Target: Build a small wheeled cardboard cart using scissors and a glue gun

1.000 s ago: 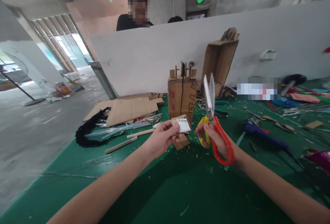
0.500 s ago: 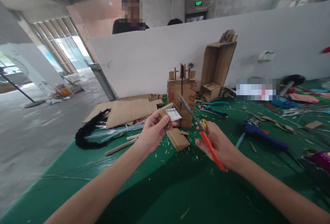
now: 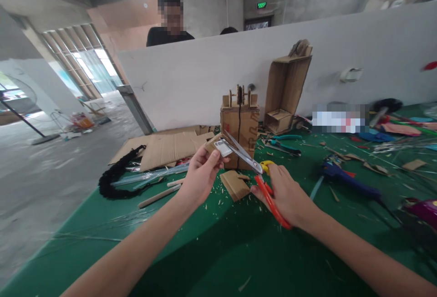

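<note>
Now, far on your left a black cord [image 3: 116, 176] lies curled on the green table [image 3: 218, 251], and flat cardboard sheets [image 3: 167, 146] rest just behind it. A wooden stick [image 3: 160, 195] lies near the cord.

Your left hand [image 3: 200, 176] is up above the table. Its fingers are pinched tight on a small cardboard piece [image 3: 218, 144] with a white sticker on it. You hold the piece up in the air, in front of the brown box.

A flat cardboard scrap [image 3: 235, 185] lies on the table just under your two hands, with little bits all around it.

Your right hand [image 3: 288, 194] is closed around the handles of the scissors [image 3: 254, 169]. One handle is red and one is yellow. The blades point up and to the left, and they touch the small cardboard piece at its edge.

Behind your hands stands a brown cardboard box [image 3: 241, 130] with small wooden parts on top. A taller open cardboard box [image 3: 288, 87] leans by the white wall [image 3: 205, 78]. To your right lies a blue glue gun [image 3: 344, 181]. A person in a black shirt [image 3: 167, 35] is behind the wall.
</note>
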### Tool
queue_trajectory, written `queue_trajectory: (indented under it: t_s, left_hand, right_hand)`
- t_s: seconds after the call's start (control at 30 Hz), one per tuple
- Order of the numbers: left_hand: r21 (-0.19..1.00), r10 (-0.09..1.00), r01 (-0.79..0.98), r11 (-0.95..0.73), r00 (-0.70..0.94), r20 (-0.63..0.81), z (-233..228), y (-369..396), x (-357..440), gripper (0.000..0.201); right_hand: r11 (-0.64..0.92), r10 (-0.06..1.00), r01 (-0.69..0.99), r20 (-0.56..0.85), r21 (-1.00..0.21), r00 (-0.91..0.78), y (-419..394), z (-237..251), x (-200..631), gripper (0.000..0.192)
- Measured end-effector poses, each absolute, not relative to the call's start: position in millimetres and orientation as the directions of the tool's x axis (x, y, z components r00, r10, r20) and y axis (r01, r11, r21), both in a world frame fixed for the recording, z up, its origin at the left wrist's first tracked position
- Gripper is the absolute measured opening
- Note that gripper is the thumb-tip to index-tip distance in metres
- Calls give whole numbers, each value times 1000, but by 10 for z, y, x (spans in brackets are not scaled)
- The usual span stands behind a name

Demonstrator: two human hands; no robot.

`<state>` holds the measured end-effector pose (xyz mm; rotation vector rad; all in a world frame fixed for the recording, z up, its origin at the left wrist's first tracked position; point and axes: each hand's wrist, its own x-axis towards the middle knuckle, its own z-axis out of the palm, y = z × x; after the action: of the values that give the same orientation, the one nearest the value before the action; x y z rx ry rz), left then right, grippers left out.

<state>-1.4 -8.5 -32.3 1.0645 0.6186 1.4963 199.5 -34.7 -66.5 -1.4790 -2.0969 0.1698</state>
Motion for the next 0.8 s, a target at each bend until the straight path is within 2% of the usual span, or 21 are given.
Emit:
queue_trajectory:
  t_s: [0.17, 0.4, 0.57, 0.8]
  left_hand:
    - [837, 970, -511, -198, 23, 244, -335, -93, 18, 19]
    - [835, 972, -513, -199, 3, 233, -328, -89, 17, 18]
    - [845, 974, -494, -203, -12, 227, -315, -99, 26, 19]
    - [843, 975, -498, -205, -30, 220, -332, -82, 15, 21]
  right_hand:
    - [400, 901, 803, 347, -442, -258, -354, -689, 2004, 33]
    - [372, 928, 758, 245, -535, -282, -371, -687, 2008, 32]
    - [379, 925, 732, 257, -566, -281, -375, -657, 2012, 31]
    - [343, 938, 744, 177, -574, -296, -374, -613, 2014, 34]
